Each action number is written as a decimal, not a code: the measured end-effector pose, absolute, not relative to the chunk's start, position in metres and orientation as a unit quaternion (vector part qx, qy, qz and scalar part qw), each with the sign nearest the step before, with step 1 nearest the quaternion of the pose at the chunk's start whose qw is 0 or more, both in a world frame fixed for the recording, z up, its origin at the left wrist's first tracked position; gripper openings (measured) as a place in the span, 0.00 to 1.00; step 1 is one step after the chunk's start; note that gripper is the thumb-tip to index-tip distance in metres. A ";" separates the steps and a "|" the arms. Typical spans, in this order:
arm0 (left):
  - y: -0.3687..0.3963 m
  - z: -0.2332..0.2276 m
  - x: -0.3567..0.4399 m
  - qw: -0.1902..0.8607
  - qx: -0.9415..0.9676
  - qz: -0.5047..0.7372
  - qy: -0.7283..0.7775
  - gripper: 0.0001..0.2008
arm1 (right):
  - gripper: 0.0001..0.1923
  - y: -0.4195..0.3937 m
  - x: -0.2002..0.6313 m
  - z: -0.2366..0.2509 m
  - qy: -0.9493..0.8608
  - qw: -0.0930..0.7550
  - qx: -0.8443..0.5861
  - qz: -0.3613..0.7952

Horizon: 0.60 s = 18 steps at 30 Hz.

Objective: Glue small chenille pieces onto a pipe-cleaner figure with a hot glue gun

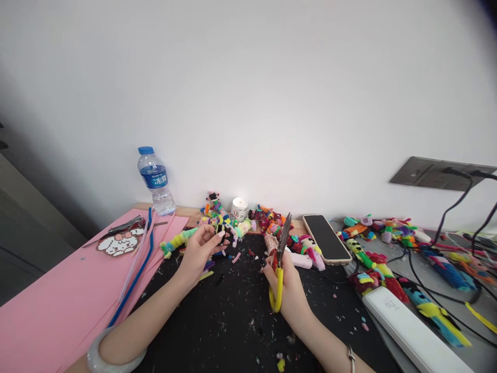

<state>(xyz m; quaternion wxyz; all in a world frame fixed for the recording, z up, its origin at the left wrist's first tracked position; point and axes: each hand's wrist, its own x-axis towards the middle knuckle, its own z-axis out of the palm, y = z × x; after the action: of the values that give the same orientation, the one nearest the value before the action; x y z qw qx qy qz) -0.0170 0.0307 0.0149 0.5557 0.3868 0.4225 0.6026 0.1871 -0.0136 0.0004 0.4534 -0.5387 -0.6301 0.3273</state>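
Note:
My left hand [200,251] pinches a small black fuzzy piece [220,234] with bits of yellow, apparently pipe-cleaner work; the fingers partly hide it. In my right hand [287,287] is a pair of scissors [284,241] with yellow handles, its blades pointing up and away from me. The blades look close together and stand apart from the black piece. Behind my left hand lies a yellow-green fuzzy pipe-cleaner figure [180,241]. Beyond my right hand are a pink-and-white fuzzy figure [310,248] and a pale pink cylinder [301,260].
A black mat [217,321] carries scattered clippings. Pink sheets [58,311] with pipe cleaners [134,280] lie left, near a water bottle [155,181]. A white candle cup [239,210] stands against the wall. To the right are a phone [326,238], power bank [411,331] and cables [423,285].

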 end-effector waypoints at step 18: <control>0.021 0.005 -0.007 0.477 0.498 0.565 0.453 0.16 | 0.15 -0.028 0.193 0.027 -0.758 0.230 -0.604 0.087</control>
<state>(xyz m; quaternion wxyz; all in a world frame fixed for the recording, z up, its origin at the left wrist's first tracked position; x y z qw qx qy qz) -0.0071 0.0207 0.0055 0.4768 0.4981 0.4533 0.5649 0.1934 -0.0277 0.0265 0.2297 -0.6043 -0.7580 0.0865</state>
